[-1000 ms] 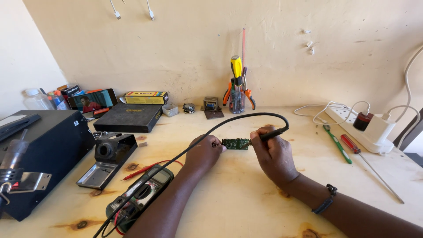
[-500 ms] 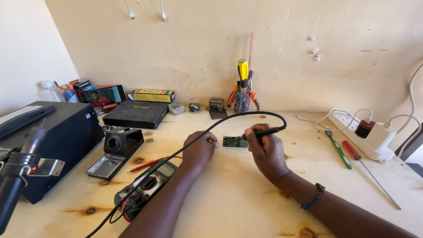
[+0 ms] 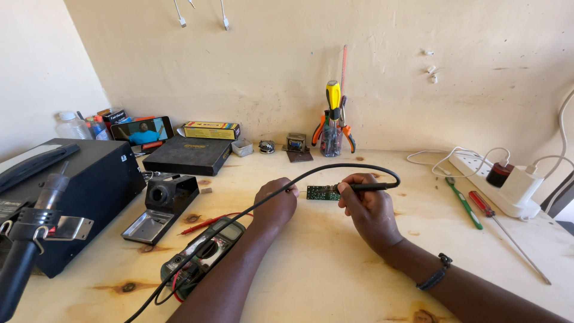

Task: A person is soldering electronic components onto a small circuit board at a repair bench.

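A small green circuit board (image 3: 321, 192) lies on the wooden bench (image 3: 335, 269) between my hands. My left hand (image 3: 276, 202) rests fist-like just left of the board, fingers at its edge; whether it grips anything is hidden. My right hand (image 3: 366, 206) is closed on a black multimeter probe (image 3: 369, 186), its tip touching the board's right end. The probe's black lead (image 3: 335, 169) loops over the board and runs down-left past the multimeter (image 3: 203, 254), which lies by my left forearm with a red probe (image 3: 206, 224) beside it.
A black station box (image 3: 72, 185) with a hot-air handle (image 3: 30, 239) stands at the left, a soldering-iron stand (image 3: 161, 206) beside it. A phone (image 3: 142, 130), flat black case (image 3: 188, 155) and tool cup (image 3: 332, 128) line the wall. Power strip (image 3: 508, 185), green brush (image 3: 465, 203), red screwdriver (image 3: 508, 230) lie right.
The camera has shifted right and a little closer, so the station box shows more. Both hands stay at the board, with the probe still on it.
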